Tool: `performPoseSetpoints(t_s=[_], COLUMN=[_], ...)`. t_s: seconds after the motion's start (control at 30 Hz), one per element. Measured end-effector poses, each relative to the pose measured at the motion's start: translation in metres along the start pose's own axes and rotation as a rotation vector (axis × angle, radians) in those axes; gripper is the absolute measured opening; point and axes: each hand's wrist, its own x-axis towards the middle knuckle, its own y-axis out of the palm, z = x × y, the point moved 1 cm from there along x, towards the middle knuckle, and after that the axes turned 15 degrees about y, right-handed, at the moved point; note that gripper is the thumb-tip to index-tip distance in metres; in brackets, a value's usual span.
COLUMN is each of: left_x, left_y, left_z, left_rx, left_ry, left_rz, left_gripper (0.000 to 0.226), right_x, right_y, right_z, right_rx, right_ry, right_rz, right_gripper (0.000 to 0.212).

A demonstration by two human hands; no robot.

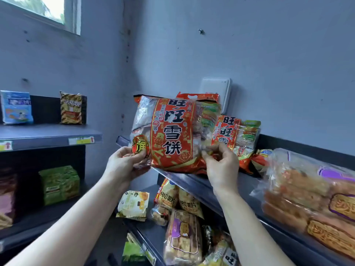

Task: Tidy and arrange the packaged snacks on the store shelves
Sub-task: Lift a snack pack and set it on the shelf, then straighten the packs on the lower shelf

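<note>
Both hands grip bag point(171, 135) reading 旺旺雪饼.

grey wall point(269, 54) behind, dotted with small marks. window point(57, 10) at upper left, bright outside. white box point(216, 92) fixed to wall at centre. yellow price tags point(81, 140) on left ledge.

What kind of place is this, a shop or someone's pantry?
Most likely a small shop: dark metal shelves carry price tags on their front edges, and packaged snacks, like the big red rice cracker bag, stand facing out.
</note>
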Motion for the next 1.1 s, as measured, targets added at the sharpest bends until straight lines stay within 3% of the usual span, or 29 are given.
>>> performPoseSetpoints(t_s=[0.1,0.17,0.27,0.43,0.5,0.57,0.67,0.77,0.93,1.1], left_x=[0.033,0.054,0.080,0.121,0.135,0.146,0.156,0.158,0.156,0.148], left_y=[0.020,0.029,0.037,0.037,0.036,0.039,0.048,0.056,0.069,0.092], left_z=[0.010,0.018,0.035,0.060,0.064,0.068,0.074,0.083,0.091,0.101], left_rx=[-0.020,-0.042,-0.049,-0.132,-0.147,-0.152,-0.164,-0.203,-0.226,-0.206], left_ry=[0.040,0.067,0.083,0.073,0.072,0.072,0.055,0.015,-0.063,-0.125], left_rz=[-0.073,-0.083,-0.049,0.061,0.107,0.154,0.201,0.222,0.223,0.251], left_gripper=[0.033,0.031,0.029,0.029,0.029,0.031,0.035,0.036,0.035,0.034], right_x=[0.027,0.050,0.080,0.088,0.090,0.090,0.092,0.082,0.071,0.071], right_y=[-0.003,-0.005,-0.006,-0.007,-0.010,-0.013,-0.015,-0.017,-0.024,-0.041], right_z=[-0.002,-0.016,-0.052,-0.058,-0.053,-0.050,-0.052,-0.036,0.005,0.024], right_rx=[0.213,0.246,-0.135,-0.730,-0.769,-0.662,-0.793,-1.023,-1.140,-1.198], right_ry=[0.168,0.349,0.511,0.636,0.671,0.691,0.624,0.443,0.001,-0.178], right_rz=[0.063,-0.018,-0.138,0.036,0.090,0.095,-0.055,-0.295,-0.662,-0.889], right_gripper=[0.010,0.008,0.026,0.070,0.067,0.040,0.023,0.011,0.008,0.008])
